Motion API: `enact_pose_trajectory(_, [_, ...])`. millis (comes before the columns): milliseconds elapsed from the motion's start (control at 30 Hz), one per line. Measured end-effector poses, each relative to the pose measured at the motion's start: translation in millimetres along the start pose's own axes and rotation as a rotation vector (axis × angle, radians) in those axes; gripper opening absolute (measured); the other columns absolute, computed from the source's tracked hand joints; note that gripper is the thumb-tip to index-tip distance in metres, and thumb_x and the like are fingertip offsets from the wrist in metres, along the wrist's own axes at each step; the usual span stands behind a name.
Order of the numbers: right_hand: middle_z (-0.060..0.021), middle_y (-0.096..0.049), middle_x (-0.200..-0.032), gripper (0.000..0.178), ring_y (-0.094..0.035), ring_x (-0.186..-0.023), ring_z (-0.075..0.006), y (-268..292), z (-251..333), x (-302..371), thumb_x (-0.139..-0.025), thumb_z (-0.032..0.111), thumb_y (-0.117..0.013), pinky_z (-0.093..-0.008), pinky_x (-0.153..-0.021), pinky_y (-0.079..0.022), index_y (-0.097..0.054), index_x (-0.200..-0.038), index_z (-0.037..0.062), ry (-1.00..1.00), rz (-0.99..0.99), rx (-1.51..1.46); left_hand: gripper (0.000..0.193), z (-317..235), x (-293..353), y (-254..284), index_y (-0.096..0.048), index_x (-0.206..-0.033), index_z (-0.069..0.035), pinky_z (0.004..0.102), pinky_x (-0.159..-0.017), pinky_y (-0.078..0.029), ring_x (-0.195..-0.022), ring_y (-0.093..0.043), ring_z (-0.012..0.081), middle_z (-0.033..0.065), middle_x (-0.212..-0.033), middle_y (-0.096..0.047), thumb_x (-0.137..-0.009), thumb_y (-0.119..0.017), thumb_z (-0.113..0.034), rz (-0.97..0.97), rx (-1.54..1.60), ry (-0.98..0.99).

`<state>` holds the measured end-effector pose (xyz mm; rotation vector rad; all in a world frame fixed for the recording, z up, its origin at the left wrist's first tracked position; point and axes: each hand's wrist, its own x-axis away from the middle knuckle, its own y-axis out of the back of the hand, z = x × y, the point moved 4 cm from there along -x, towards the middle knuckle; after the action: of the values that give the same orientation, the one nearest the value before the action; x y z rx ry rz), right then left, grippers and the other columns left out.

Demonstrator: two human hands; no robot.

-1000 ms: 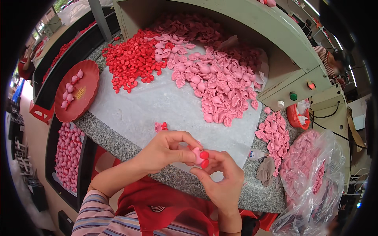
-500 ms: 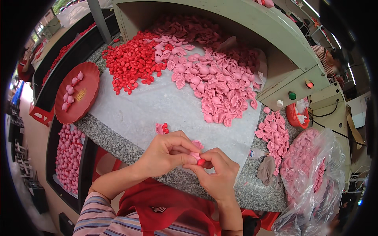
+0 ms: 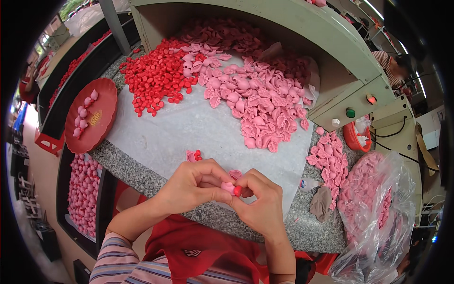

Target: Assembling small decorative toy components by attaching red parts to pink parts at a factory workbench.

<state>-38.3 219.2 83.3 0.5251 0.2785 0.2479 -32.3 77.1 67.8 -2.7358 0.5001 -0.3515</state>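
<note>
Above the near edge of the table, my left hand (image 3: 191, 183) pinches a small pink plastic piece (image 3: 227, 187) between thumb and fingers. A glossy red bead-like piece (image 3: 237, 190) sits at its right end. The fingers of my right hand (image 3: 261, 202) close on that red piece from the right. Just beyond my fingertips lies a hollow pink shell half (image 3: 235, 174) on the white sheet (image 3: 175, 125). Another pink shell half (image 3: 190, 155), with a red piece (image 3: 197, 155) against it, rests past my left knuckles.
Piles of red pieces (image 3: 153, 75) and pink shells (image 3: 265, 106) cover the far sheet, under a green-grey metal housing (image 3: 331, 35). Left stand a red scalloped plate (image 3: 97, 128) and a black crate (image 3: 106, 208) of pink-red pieces. Right are a grey cloth (image 3: 320, 204) and plastic bag (image 3: 378, 213).
My right hand has risen slightly, its fingers now further over the red piece. The joined pink and red pieces have shifted a little up and left. The shells on the sheet stay put.
</note>
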Motion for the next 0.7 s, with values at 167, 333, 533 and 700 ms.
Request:
enact_pose_trajectory(167, [-0.0043,-0.055,-0.064,0.022,-0.053,-0.054,-0.011,-10,-5,-4,-0.062,0.009,-0.075,-0.0225,-0.048,-0.043,-0.055,-0.067,0.0018,0.056,0.004,0.013,0.013,7,-1,7,-0.056,-0.085,0.003,0.0259,-0.073,-0.051,-0.081,-0.06,0.0146,0.0073,-0.086,-0.055,-0.074,-0.062,0.008,-0.07,-0.085,-0.128])
enact_pose_trajectory(333, [-0.0048,-0.055,-0.066,0.024,-0.054,-0.055,-0.0125,-13,-1,0,-0.062,0.01,-0.076,-0.0228,-0.049,-0.044,-0.056,-0.071,0.0013,0.155,-0.131,0.2,0.008,7,-3,11,-0.057,-0.082,0.002,0.0262,-0.072,-0.051,-0.081,-0.061,0.0157,0.0087,-0.084,-0.061,-0.076,-0.062,0.004,-0.142,-0.115,-0.254])
enact_pose_trajectory(533, [-0.0044,-0.054,-0.07,0.031,-0.053,-0.055,-0.0134,-7,3,-11,-0.061,0.017,-0.078,-0.0242,-0.049,-0.044,-0.056,-0.076,0.0016,-0.028,-0.087,0.119,0.012,27,-12,26,-0.058,-0.083,0.0,0.0262,-0.067,-0.051,-0.078,-0.061,0.0164,0.0078,-0.08,-0.06,-0.074,-0.063,0.004,-0.091,0.308,0.086])
enact_pose_trajectory(700, [-0.0035,-0.053,-0.067,0.029,-0.052,-0.055,-0.0139,-15,2,-16,-0.06,0.016,-0.078,-0.0257,-0.049,-0.043,-0.055,-0.071,0.0027,-0.027,0.056,0.126,0.01,20,-11,30,-0.059,-0.083,0.003,0.0271,-0.071,-0.051,-0.076,-0.062,0.016,0.0109,-0.083,-0.062,-0.074,-0.064,0.003,-0.038,0.129,0.007])
